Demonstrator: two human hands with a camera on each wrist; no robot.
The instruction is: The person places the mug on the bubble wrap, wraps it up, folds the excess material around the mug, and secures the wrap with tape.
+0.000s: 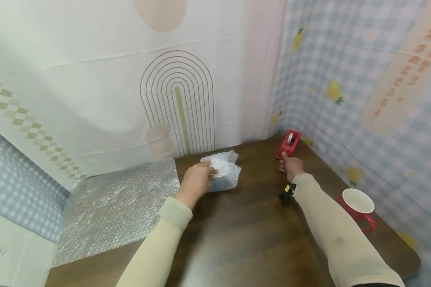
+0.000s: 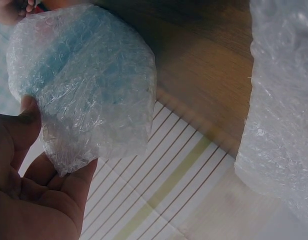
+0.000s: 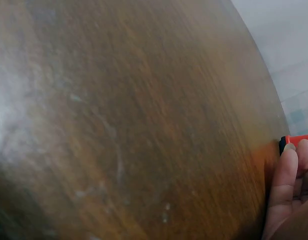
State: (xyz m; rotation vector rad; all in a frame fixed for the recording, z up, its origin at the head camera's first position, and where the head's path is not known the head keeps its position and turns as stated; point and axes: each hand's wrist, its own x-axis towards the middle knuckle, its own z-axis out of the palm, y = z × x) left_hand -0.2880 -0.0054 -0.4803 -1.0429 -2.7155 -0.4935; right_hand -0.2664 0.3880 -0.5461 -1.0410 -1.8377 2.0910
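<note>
My left grip (image 1: 196, 180) has it, thumb and fingers pinching the bubble-wrapped bundle (image 1: 223, 176)! Over on the right, my right grip (image 1: 291, 167) is curled onto the near end of the red tape dispenser (image 1: 290, 144), whose long axis slants away from me and slightly rightward. The bundle is puffy and irregular, its long axis too hard to call, up near the tabletop's (image 1: 251, 227) far edge, between the dispenser and a spread bubble-wrap sheet (image 1: 118, 207). My left wrist view adds blue showing through the layers and a gathered corner at the fingers; my right wrist view catches only a sliver of red beside the curved wooden edge. The head view alone gives me the red mug (image 1: 355, 205) at the right. Dark, glossy brown grain below, pale printed cloth (image 1: 104, 99) behind, blue checked cloth (image 1: 316, 63) rising along the right!
</note>
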